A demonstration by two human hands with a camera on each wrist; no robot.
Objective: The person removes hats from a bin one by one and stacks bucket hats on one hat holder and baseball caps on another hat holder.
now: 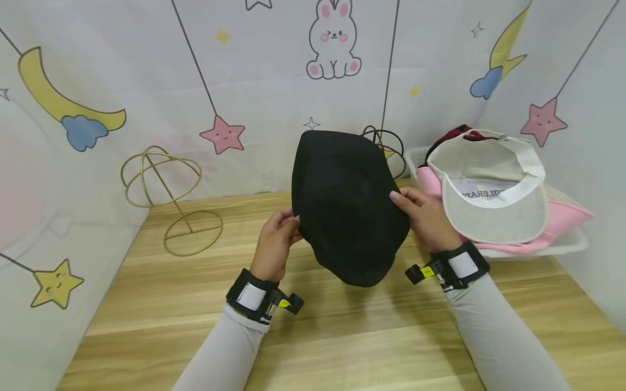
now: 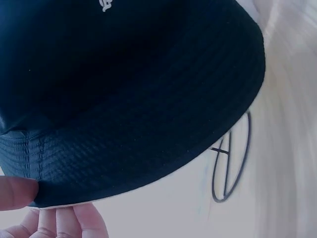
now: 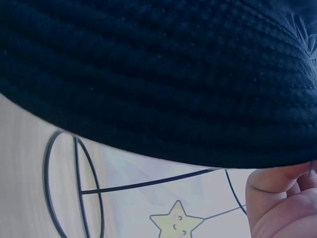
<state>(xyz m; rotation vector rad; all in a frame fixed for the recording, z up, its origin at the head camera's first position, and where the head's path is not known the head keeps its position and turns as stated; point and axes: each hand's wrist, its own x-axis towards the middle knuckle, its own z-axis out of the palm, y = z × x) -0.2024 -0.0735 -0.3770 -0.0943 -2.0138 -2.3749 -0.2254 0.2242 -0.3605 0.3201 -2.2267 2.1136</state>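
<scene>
A black bucket hat [image 1: 349, 212] hangs in the air above the table, held by its brim between both hands. My left hand [image 1: 276, 244] pinches the left edge; in the left wrist view the thumb [image 2: 17, 192] lies on top of the stitched brim and the fingers are below. On the opposite edge, my right hand [image 1: 432, 220] grips the brim with its thumb on the near side. A small white embroidered mark [image 2: 105, 5] shows on the crown in the left wrist view. In the right wrist view the brim [image 3: 148, 99] covers most of the picture.
A gold wire hat stand [image 1: 182, 214] stands at the back left of the wooden table [image 1: 161, 315]. Behind the hat, a black wire stand [image 1: 398, 149] is partly hidden. At the right, a white basket [image 1: 569, 241] holds a cream cap [image 1: 496, 214] and pink fabric [image 1: 562, 217].
</scene>
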